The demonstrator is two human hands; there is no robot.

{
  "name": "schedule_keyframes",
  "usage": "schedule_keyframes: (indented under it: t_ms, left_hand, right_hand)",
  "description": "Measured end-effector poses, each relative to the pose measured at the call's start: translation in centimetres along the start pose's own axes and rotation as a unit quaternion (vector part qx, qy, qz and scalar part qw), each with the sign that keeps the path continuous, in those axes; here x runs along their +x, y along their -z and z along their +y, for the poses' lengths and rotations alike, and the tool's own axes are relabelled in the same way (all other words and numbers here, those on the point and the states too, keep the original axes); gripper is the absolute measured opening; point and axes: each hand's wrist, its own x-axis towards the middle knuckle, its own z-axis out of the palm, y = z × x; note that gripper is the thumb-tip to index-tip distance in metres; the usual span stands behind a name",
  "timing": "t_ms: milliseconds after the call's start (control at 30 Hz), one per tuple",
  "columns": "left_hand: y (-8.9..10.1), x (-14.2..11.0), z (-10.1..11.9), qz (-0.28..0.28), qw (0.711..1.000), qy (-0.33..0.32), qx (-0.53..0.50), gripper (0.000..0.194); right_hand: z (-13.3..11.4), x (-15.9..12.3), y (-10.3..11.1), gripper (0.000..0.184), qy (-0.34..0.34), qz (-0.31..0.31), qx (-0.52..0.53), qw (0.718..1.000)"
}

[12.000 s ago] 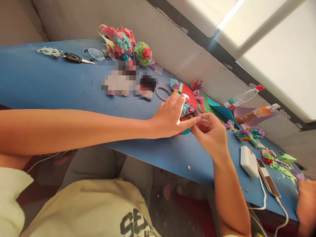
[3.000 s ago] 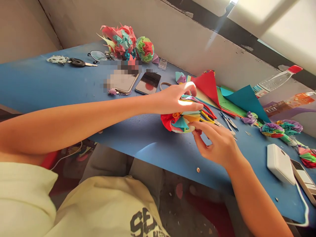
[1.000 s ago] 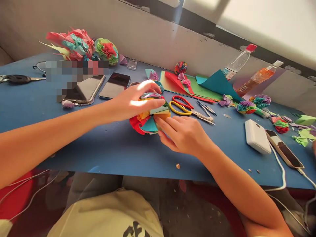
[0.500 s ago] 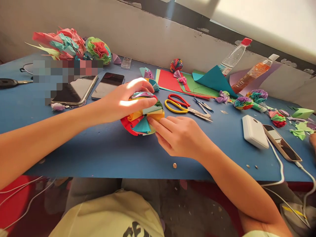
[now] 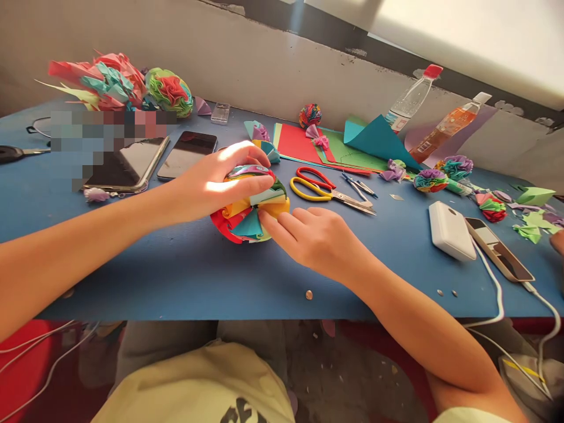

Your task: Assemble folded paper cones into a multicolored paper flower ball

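Note:
A round paper flower ball (image 5: 248, 224) of folded red, yellow, teal and green paper rests at the middle of the blue table. My left hand (image 5: 233, 182) is curved over its upper left side, thumb across the top, and holds it. From the right, my right hand (image 5: 308, 232) reaches in with fingers curled, its index fingertip pressed among the folds near the centre. Its thumb is hidden. Just right of the ball lie scissors (image 5: 332, 191) with red and yellow handles, and beyond them a pair of compasses (image 5: 359, 185).
Coloured paper sheets (image 5: 304, 143) lie behind the ball, two bottles (image 5: 453, 126) to their right. Paper flowers stand at the back left (image 5: 170, 91) and right (image 5: 432, 180). Phones (image 5: 187, 154) lie at left; a white power bank (image 5: 452, 230) with cables sits at right. Another person's hand (image 5: 557, 241) shows at the right edge.
The whole view has shifted slightly, so the table's things sit a little further left. My right fingers have shifted slightly against the folds; my left hand keeps its hold on the paper flower ball.

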Motion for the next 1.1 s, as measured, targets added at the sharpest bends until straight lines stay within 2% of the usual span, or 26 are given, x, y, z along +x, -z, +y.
schedule_keyframes:
  t_ms: [267,667,933,1100]
  left_hand:
    - [-0.02,-0.03,-0.07,-0.007,1.0,-0.007,0.0,0.034]
    - [-0.11,-0.02,0.04,-0.006,1.0,0.017,0.01,0.042]
    - [-0.05,-0.05,-0.02,-0.009,1.0,0.01,-0.006,0.042]
    - [-0.06,-0.08,0.11,-0.015,1.0,0.015,-0.012,0.043]
  right_hand:
    - [-0.1,-0.04,-0.35,0.015,0.0,0.027,0.019,0.999]
    - [-0.14,0.03,-0.38,0.019,-0.026,0.012,0.038,0.999]
    - [-0.07,-0.05,-0.33,0.014,-0.017,0.028,0.042,0.999]
    - [-0.07,-0.15,-0.45,0.019,-0.027,0.015,0.054,0.998]
